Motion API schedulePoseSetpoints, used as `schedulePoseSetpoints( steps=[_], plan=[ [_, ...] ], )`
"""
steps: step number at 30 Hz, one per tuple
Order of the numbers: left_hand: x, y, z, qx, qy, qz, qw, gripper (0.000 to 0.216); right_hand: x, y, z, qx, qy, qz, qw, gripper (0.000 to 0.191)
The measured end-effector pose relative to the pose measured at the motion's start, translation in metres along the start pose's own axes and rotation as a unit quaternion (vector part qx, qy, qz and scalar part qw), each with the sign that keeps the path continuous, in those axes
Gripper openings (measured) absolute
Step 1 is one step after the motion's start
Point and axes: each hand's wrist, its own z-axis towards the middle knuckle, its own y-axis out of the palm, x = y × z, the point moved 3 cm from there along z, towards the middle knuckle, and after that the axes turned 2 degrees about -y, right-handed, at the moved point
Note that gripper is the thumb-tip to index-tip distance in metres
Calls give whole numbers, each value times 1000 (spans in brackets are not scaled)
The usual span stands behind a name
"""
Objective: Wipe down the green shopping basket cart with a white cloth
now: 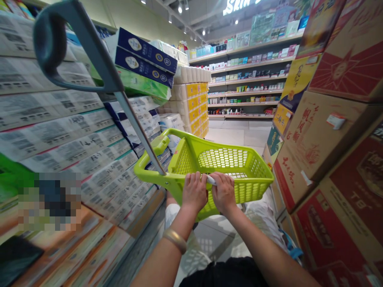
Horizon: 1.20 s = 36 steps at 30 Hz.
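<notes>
A lime-green plastic shopping basket [248,187] with a perforated body and a long grey pull handle [110,63] stands tilted in front of me. My left hand [195,191] is closed over its near rim, fingers curled to the inside. Close beside it, my right hand [223,191] also grips that rim. A small white piece [211,180], like tissue or cloth, shows between the hands on the rim, partly under the right fingers. Inside the basket, only the bare perforated floor and walls show. A gold-coloured bangle [175,240] is on my left wrist.
Wrapped paper packs [62,111] are stacked high on the left, with blue tissue boxes [146,59] jutting out. Cardboard cartons [311,131] wall in the right side. Shelves of cosmetics [245,75] stand at the back beyond the tiled floor [233,135].
</notes>
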Motion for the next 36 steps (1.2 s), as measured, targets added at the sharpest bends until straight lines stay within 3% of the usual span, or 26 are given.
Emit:
schedulePoseSetpoints(
  steps=[4, 9, 12, 16, 19, 23, 28, 31, 36],
  plan=[
    [0, 2, 0, 0, 0, -2, 1000, 38, 30, -20, -10, 3, -9, -32, 999, 31],
    [1, 2, 0, -2, 0, -7, 1000, 41, 55, -37, -18, 61, 56, -92, 992, 26],
    [2, 1, 1, -2, -3, -1, 1000, 41, 37, -24, -12, 63, 70, -76, 993, 27],
    [1, -1, 1, 5, -4, 0, 1000, 32, 0, 1, 1, 18, 25, -13, 999, 29],
    [0, -1, 0, 7, 1, 0, 1000, 28, -4, 3, 2, 8, 7, 0, 1000, 29],
    [1, 0, 0, 4, 2, 2, 1000, 33, 25, -16, -10, 4, -14, -25, 1000, 30],
    [2, 0, 1, 4, -1, -1, 1000, 39, 54, -35, -21, 45, 45, -73, 995, 28],
    [1, 1, 1, 5, -4, -7, 1000, 38, 39, -26, -15, 60, 73, -64, 993, 28],
    [-1, 1, 1, 7, -3, -6, 1000, 31, -3, 1, 1, 21, 24, -1, 999, 30]
  ],
)
